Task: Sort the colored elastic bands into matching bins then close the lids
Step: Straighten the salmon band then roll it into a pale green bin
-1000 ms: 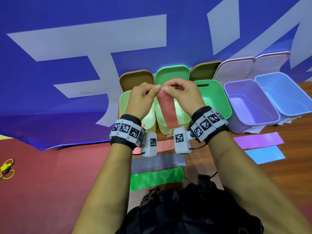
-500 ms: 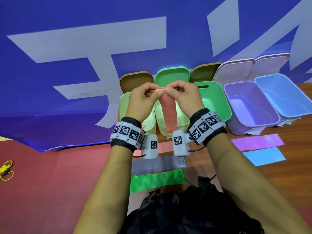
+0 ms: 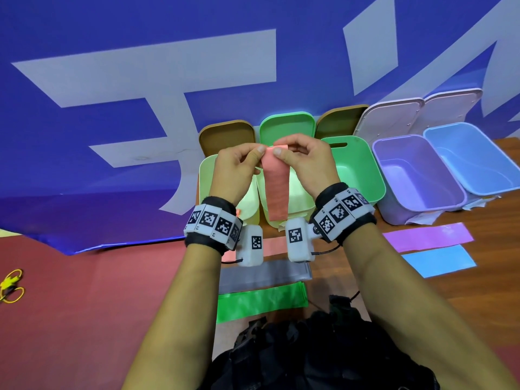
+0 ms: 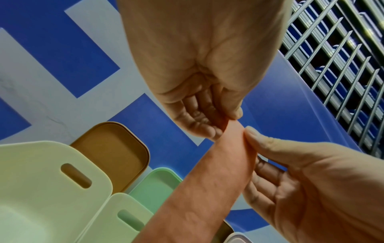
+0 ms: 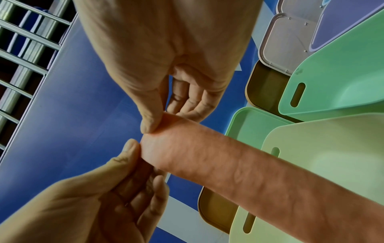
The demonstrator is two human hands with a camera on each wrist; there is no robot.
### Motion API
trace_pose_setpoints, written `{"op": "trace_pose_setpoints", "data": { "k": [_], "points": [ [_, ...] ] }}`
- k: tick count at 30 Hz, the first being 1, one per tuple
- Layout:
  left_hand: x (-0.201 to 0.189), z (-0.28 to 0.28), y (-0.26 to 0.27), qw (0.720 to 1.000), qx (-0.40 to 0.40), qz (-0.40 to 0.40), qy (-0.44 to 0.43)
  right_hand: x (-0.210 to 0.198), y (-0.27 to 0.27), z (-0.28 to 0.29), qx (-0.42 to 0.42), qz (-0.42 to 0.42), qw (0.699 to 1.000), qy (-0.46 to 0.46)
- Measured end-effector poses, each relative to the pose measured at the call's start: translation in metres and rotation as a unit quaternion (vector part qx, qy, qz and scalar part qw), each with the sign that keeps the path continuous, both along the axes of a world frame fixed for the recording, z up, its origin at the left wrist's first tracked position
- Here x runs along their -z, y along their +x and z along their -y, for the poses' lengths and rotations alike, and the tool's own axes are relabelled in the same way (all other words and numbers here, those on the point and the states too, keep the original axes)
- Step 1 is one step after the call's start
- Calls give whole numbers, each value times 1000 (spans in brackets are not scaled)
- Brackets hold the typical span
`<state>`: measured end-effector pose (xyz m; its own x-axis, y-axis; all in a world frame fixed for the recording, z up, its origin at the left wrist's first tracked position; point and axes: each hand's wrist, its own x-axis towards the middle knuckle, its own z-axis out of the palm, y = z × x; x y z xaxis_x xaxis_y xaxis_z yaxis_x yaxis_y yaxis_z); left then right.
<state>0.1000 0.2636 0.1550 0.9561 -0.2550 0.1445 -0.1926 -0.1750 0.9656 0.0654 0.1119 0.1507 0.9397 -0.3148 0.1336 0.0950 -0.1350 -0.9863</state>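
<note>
Pink band (image 3: 277, 190) pinched at top by left hand (image 3: 236, 170), right hand (image 3: 305, 164).

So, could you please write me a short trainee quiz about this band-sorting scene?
1. True or false: both hands pinch the top edge of the pink band.
2. Multiple choice: which band lies nearest the person on the table? A) the purple band B) the green band C) the blue band
3. Fill in: the lids propped behind the bins are all ____.

Key: 1 true, the left hand and the right hand each grip it; 2 B; 3 open.
</note>
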Motion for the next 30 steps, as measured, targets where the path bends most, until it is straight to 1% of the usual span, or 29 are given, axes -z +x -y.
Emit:
{"op": "trace_pose_setpoints", "data": {
  "k": [8,12,17,26,30],
  "points": [
    [4,1,1,999,11,39,2,4,1,0,12,-7,1000,-12],
    [4,1,-1,999,0,34,3,2,-2,-1,13,-11,1000,-10],
    [5,0,0,999,-11,31,16,0,-5,0,0,3,1000,1],
    [3,-1,-1,999,0,32,-16,-1,-5,1,-1,-1,1000,-9],
    [3,0,-1,999,8,42,-10,1,-5,2,8,-3,1000,-17]
  ]
}}
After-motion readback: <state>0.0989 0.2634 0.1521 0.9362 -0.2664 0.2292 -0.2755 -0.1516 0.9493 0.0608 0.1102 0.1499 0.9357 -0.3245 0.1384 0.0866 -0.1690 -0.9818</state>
